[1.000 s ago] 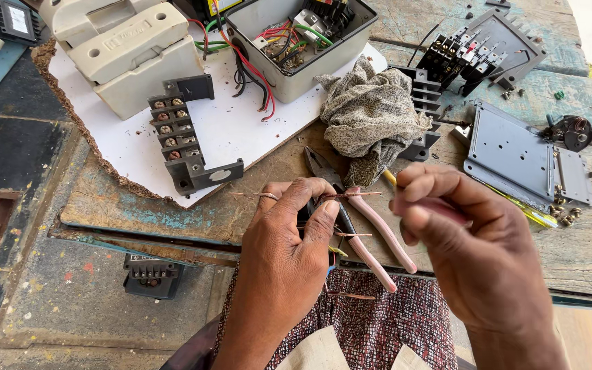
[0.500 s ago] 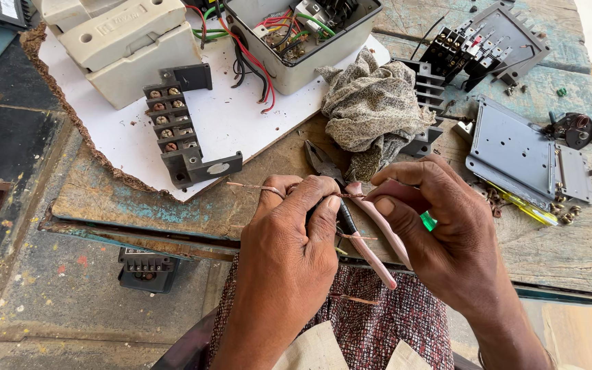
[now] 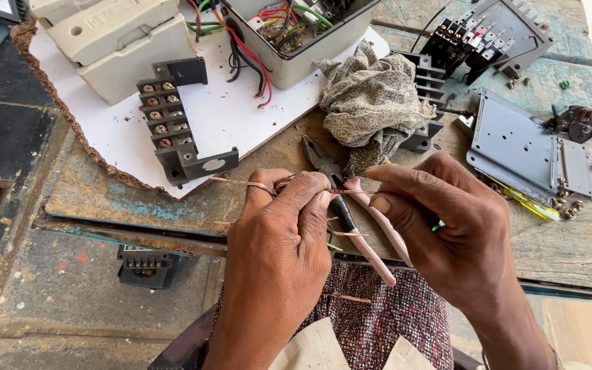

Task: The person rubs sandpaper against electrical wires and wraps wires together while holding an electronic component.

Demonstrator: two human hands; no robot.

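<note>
My left hand is closed on thin bare copper wire strands; one end sticks out to the left over the workbench. My right hand meets it from the right, thumb and forefinger pinched on the same strands. A small green tip shows under its fingers; what it belongs to is hidden. Pink-handled pliers lie on the bench between and under both hands, jaws pointing away from me.
A black terminal block lies on a white sheet. Behind are beige covers, a grey box with coloured wires, a crumpled rag, a black contactor and a grey metal plate.
My right hand has moved left and down to join the left hand, and now pinches the wire. The yellow-green tool it held up has slipped into its palm.
</note>
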